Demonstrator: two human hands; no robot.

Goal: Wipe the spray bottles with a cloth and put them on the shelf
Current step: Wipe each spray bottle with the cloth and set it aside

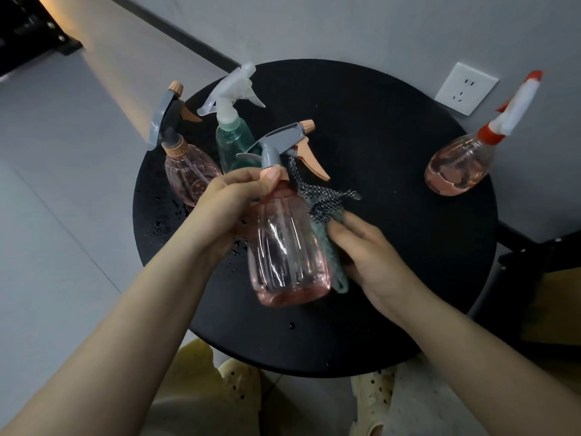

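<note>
My left hand (234, 199) grips the neck of a pink ribbed spray bottle (286, 256) with a grey and peach trigger head, held above the round black table (393, 247). Against the bottle's right side my right hand (367, 253) presses a grey-green cloth (327, 221) with a checked edge. Three other spray bottles stand on the table: a pink one with a dark head (188, 171) at the left, a green one with a clear head (234, 143) beside it, and a round pink one with a red and white head (462, 165) at the right.
Water drops (166, 215) speckle the table's left part. A white wall socket (465, 88) sits on the grey wall behind. A dark frame with a yellowish board (547, 278) stands at the right. My feet in pale clogs (242, 391) are under the table's near edge.
</note>
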